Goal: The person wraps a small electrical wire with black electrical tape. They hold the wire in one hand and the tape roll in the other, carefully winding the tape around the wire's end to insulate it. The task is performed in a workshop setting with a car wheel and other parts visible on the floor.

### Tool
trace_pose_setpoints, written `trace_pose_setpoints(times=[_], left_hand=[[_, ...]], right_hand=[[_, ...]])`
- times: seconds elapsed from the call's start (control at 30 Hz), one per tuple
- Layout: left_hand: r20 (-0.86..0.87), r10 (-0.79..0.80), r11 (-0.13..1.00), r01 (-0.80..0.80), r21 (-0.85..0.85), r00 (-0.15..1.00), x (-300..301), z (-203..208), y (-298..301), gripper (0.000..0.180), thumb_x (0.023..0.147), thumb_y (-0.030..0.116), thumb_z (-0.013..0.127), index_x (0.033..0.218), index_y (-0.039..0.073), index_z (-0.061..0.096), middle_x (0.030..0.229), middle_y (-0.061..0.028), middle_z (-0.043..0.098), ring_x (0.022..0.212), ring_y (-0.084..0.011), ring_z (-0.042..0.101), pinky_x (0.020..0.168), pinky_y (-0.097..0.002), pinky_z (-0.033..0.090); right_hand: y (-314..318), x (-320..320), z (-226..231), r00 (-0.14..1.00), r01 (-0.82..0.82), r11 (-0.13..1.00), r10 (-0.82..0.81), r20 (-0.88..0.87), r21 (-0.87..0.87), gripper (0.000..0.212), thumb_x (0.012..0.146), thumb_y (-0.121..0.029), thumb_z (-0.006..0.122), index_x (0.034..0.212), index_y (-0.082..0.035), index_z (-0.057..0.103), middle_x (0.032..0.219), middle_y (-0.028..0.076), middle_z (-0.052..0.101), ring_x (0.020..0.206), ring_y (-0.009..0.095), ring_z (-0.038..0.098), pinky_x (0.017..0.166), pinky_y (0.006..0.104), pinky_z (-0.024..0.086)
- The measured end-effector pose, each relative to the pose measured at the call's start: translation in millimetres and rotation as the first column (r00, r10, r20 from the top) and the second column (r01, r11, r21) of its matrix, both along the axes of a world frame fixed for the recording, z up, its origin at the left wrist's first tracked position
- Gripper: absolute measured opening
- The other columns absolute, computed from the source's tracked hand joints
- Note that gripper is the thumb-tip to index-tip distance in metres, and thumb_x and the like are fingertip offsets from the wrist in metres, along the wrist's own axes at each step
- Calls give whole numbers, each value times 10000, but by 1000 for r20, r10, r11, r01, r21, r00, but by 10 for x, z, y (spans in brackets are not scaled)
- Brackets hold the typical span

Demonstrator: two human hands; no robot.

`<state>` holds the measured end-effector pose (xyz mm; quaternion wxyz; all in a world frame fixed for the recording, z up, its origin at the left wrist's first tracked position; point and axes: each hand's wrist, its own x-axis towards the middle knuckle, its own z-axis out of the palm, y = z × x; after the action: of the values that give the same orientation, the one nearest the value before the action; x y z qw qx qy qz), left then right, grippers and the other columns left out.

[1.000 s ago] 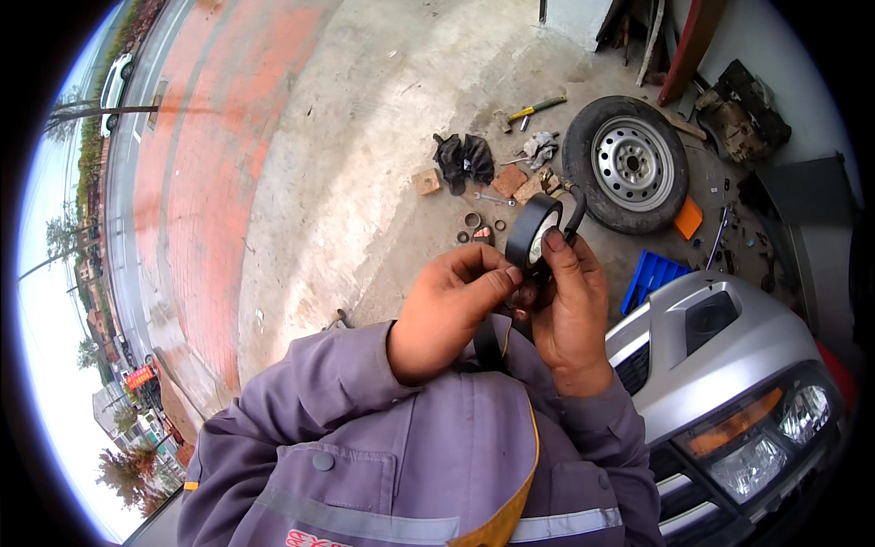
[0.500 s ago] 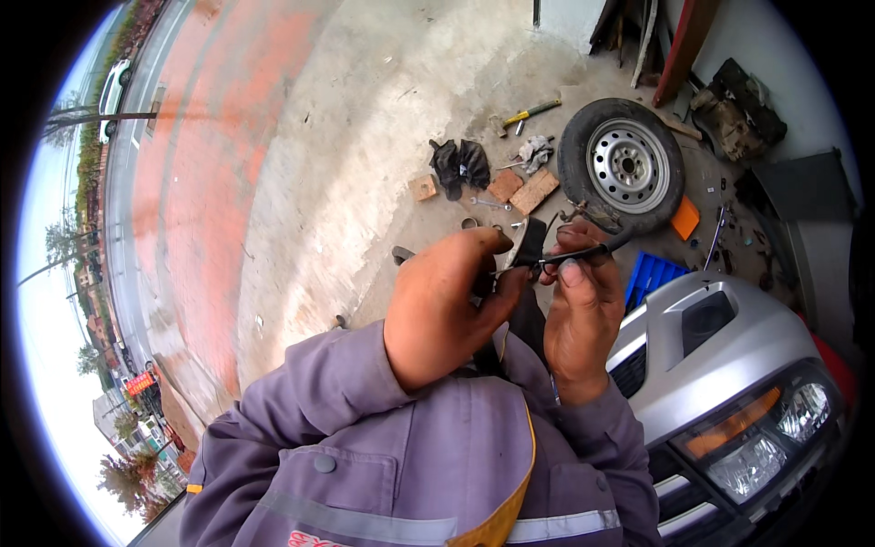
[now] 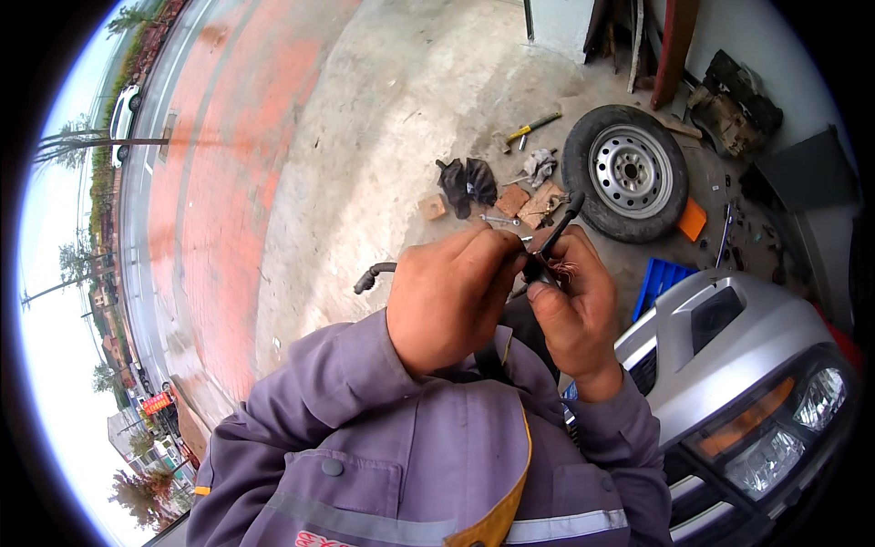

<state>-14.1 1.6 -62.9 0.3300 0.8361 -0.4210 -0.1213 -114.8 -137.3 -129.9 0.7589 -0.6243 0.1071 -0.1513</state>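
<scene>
In front of my chest both hands are closed and nearly meet around a black cable [image 3: 563, 225]. My left hand [image 3: 453, 299] is turned back-up, its thumb and fingertips pinching the dark cable where the hands meet. A ribbed black cable end [image 3: 372, 277] sticks out past its left side; whether it belongs to the same cable is hidden. My right hand [image 3: 581, 314] grips the cable between thumb and curled fingers, with the cable's upper end pointing up and away. Thin copper-coloured strands [image 3: 565, 268] show against its fingers.
A wheel with tyre [image 3: 629, 173] lies on the floor ahead right. Around it are a hammer [image 3: 532, 130], black gloves [image 3: 467, 187], wooden blocks [image 3: 433, 208], a wrench [image 3: 499, 220] and a blue crate [image 3: 653, 284]. A silver car bumper with headlight [image 3: 743, 356] stands close on my right.
The cable in my right hand has swung from pointing right to pointing upward. The ribbed end now juts out farther left of my left hand. Both hands remain close together.
</scene>
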Motion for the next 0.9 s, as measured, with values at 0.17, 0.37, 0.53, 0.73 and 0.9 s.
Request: trace_pose_setpoints(times=[0.17, 0.37, 0.53, 0.73, 0.9], left_hand=[[-581, 99, 992, -128, -9, 808, -5, 51, 49, 129, 997, 95, 649, 1041, -27, 655, 854, -69, 653, 837, -94, 598, 740, -272, 506], [-55, -21, 990, 13, -143, 998, -47, -120, -2, 181, 874, 15, 694, 1053, 5, 671, 811, -100, 627, 744, -201, 633, 662, -312, 505], [239, -205, 976, 216, -19, 949, 72, -305, 157, 278, 774, 8, 699, 1047, 49, 671, 823, -88, 591, 702, -275, 614, 594, -382, 489], [-305, -142, 990, 141, -27, 942, 9, -331, 235, 148, 883, 37, 686, 1029, 32, 659, 908, -132, 619, 743, -309, 633, 664, -391, 509], [-340, 15, 994, 22, 104, 940, 78, -103, 245, 123, 893, 48, 712, 1003, 22, 663, 818, -141, 623, 699, -275, 628, 642, -374, 500]], right_hand=[[-45, -107, 65, 989, -78, 997, 78, -126, 7, 217, 954, -198, 667, 1033, -1, 621, 933, 67, 603, 839, 131, 575, 760, 282, 473], [-135, -147, 168, 955, -54, 793, 218, -200, 607, 287, 994, -251, 607, 1142, -6, 623, 980, 72, 648, 855, 144, 638, 762, 300, 543], [-219, -211, 257, 945, 96, 624, 188, -267, 776, 323, 1008, -222, 542, 1239, -1, 586, 1067, 119, 674, 876, 201, 678, 707, 347, 594], [-231, -92, 17, 938, 89, 717, 174, -301, 692, 272, 987, -131, 618, 1224, 3, 621, 1066, 87, 692, 862, 177, 666, 736, 317, 569], [-96, 109, -209, 982, -79, 850, 157, -108, 521, 317, 961, -147, 673, 1220, 23, 609, 1110, 98, 697, 953, 153, 672, 839, 285, 540]])
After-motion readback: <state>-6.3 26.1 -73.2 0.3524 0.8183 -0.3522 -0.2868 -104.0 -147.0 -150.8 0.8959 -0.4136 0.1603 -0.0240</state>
